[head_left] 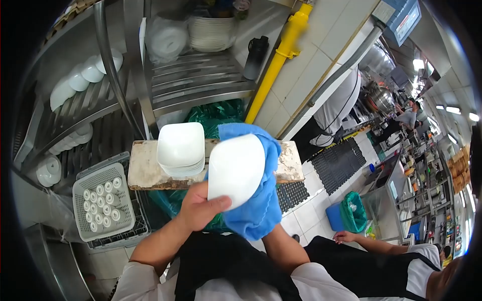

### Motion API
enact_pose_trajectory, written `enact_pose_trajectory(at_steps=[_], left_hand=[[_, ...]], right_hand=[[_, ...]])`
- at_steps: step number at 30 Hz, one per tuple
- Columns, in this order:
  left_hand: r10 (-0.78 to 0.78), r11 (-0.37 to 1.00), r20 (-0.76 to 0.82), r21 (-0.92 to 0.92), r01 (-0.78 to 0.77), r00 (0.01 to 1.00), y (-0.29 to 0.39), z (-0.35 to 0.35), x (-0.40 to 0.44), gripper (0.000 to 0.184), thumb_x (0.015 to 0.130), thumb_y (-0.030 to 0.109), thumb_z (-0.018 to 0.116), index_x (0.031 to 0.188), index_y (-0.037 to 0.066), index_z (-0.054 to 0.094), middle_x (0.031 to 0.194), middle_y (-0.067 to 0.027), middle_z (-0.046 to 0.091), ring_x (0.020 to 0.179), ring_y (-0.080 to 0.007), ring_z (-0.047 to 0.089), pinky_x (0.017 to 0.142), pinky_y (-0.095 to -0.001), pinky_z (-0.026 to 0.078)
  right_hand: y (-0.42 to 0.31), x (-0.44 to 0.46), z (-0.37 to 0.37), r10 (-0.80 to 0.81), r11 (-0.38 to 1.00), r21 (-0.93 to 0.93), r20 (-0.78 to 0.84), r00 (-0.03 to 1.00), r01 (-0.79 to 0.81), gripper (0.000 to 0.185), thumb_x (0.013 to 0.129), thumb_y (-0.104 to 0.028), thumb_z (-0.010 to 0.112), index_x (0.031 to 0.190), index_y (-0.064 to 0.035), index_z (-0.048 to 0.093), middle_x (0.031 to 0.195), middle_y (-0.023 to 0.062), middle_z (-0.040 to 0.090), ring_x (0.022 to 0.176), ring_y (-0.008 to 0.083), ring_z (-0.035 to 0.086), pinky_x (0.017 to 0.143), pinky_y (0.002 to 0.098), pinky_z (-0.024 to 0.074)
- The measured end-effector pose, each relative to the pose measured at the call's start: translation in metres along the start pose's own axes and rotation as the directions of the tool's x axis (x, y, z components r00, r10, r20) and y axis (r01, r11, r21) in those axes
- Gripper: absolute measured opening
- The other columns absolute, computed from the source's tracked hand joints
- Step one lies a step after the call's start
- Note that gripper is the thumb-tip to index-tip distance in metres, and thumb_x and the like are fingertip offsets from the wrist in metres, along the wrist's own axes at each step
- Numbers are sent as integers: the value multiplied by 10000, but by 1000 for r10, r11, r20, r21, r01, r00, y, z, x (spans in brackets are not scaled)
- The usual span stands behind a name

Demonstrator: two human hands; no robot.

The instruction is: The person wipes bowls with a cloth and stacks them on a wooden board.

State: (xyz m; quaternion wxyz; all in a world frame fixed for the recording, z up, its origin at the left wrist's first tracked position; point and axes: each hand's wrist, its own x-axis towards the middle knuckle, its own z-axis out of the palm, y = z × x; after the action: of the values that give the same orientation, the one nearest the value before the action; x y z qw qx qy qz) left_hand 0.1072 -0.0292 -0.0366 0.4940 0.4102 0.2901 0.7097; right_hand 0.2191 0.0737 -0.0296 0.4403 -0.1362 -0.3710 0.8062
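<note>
A white square-sided bowl (237, 168) is tilted up in front of me. My left hand (201, 206) is closed on its lower left edge, thumb pressed on the near face. A blue cloth (258, 215) wraps behind the bowl and along its right side. My right hand is under that cloth, which covers its fingers; only the forearm shows, and the cloth hangs over it. Behind and to the left, a stack of similar white square bowls (181, 145) stands on a worn board (143, 168).
On the left, a grey basket (104, 232) holds several white cylindrical pieces. Metal racks (201, 75) carry plates, bowls and a dark bottle (256, 57). A yellow pipe (273, 62) rises behind the board. At right, another person's hand (346, 237) is near a green-lined bin (353, 213).
</note>
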Motion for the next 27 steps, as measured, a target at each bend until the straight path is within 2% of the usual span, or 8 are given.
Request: enact_pose_trajectory(at_steps=[5,7,9,12,13,16,20,27], left_hand=[[-17,982,-37,-189,9,999,-17,2,27,292,934,121,582,1177,-41,599,1106,-92,651,1033,-155,591,896,-299,467],[-22,992,-16,120,24,1000,-23,-5,40,289,940,129,567,1176,-36,595,1106,-93,647,1022,-144,593,865,-307,477],[-94,939,-16,332,94,995,-23,-2,60,290,935,145,559,1160,-31,601,1073,-111,655,992,-165,607,836,-315,481],[-85,581,164,810,-85,983,-40,4,93,361,926,148,544,1256,5,557,1081,-168,660,980,-258,636,892,-341,477],[-93,582,171,809,-86,981,-53,0,100,361,926,148,544,1256,5,557,1081,-168,660,980,-258,636,892,-341,477],[-212,84,268,963,-256,940,-80,-6,117,435,924,156,494,1337,25,455,1298,-194,546,1135,-404,546,963,-483,447],[-222,-44,336,934,-353,915,-101,-21,123,240,886,118,525,1068,-33,566,1134,-179,598,995,-407,581,855,-476,501],[-545,-139,198,937,-321,815,-96,-23,131,358,981,219,408,1261,8,484,1382,-173,473,1206,-463,479,997,-503,417]], right_hand=[[25,-38,-11,10,984,-172,-198,980,-45,423,977,-342,522,1259,-26,534,1086,85,632,912,123,618,837,279,520],[50,-53,-54,123,919,-292,-431,894,-267,429,956,-383,563,1208,-37,556,976,47,649,849,102,612,794,256,511],[20,-74,-71,501,784,-340,-145,853,-519,416,943,-381,589,1166,-30,564,955,18,632,857,84,589,778,254,487],[12,-93,-84,425,813,-362,-167,890,-456,375,918,-308,632,1152,-22,569,920,-9,618,820,69,566,729,235,463],[2,-98,-87,378,807,-423,-164,911,-412,355,912,-278,639,1145,-19,571,919,-7,620,811,68,564,721,232,463],[-15,-110,-100,331,823,-425,-177,927,-375,330,899,-230,646,1141,-17,575,932,-4,624,831,72,559,750,241,465],[-24,-129,-120,286,825,-446,-199,937,-347,386,886,-228,658,1180,1,557,981,9,624,884,90,561,806,257,462],[-30,-148,-121,266,834,-425,-249,931,-352,502,866,-238,688,1256,11,494,1074,34,594,986,116,540,885,275,436]])
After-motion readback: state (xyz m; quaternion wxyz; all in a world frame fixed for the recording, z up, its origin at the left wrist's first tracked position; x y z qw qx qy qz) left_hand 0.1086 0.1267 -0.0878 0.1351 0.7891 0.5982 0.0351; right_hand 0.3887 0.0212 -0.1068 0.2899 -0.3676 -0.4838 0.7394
